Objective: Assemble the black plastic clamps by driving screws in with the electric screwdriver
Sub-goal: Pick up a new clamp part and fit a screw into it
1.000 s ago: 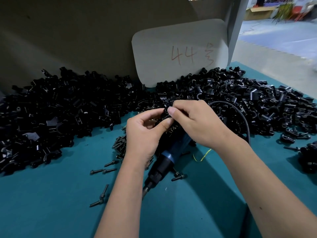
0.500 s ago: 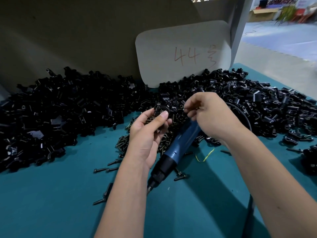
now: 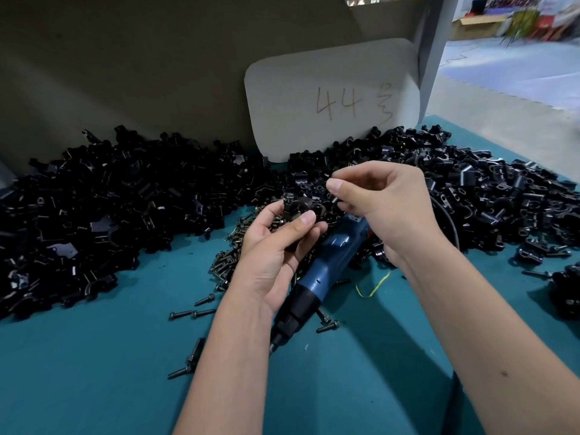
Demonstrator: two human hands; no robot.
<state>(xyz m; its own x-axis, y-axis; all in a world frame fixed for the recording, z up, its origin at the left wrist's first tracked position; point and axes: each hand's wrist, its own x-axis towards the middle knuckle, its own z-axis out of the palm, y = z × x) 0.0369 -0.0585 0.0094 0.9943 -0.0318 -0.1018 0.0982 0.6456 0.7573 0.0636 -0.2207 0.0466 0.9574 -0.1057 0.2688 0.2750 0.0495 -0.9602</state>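
R hand [image 3: 386, 208] was lifted off the clamp [image 3: 296, 207], fingers curled, possibly pinching sth; clamp was gripped by L hand [image 3: 279, 246].

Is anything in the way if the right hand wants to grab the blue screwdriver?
Partly. The blue screwdriver lies on the teal table, and the left hand, holding a black clamp, covers part of its body. The right hand hovers above its rear end, which looks reachable.

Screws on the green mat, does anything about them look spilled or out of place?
Yes. Most screws sit heaped under the left hand, but several strays lie scattered on the mat around the electric screwdriver.
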